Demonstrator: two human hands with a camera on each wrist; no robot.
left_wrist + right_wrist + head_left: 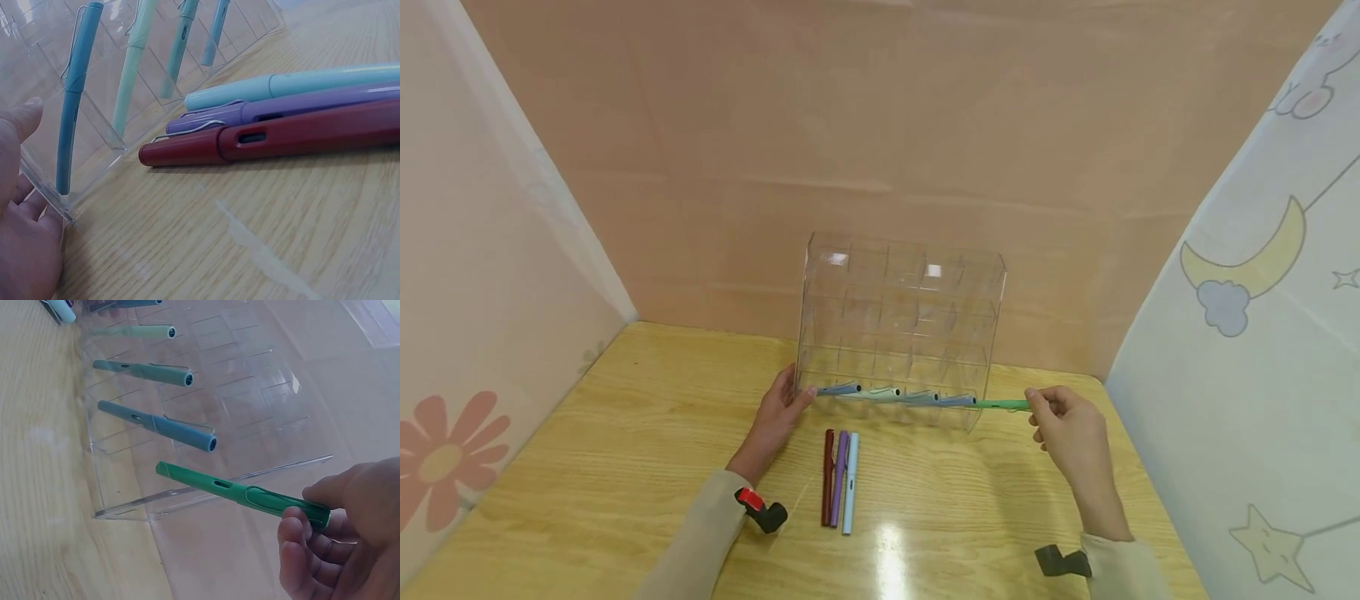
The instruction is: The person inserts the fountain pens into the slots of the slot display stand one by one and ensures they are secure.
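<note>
A clear pen rack (895,287) with a grid of compartments stands upright on the table. My left hand (772,423) holds its lower left side, thumb in front and fingers behind. Blue (165,427), teal (147,373), pale green (140,331) and darker blue (74,94) pens lie across the bottom row, each in its own compartment. At the rack's right side, my right hand (1071,427) pinches a green pen (215,485) by its clip end between thumb and fingers. The green pen's other end overlaps the rack's right panel in the right wrist view.
In front of the rack, dark red (827,479), purple (839,482) and light blue (851,483) pens lie side by side on the wooden table (940,492). A peach-coloured cloth (880,125) hangs behind the rack, with patterned cloths at both sides.
</note>
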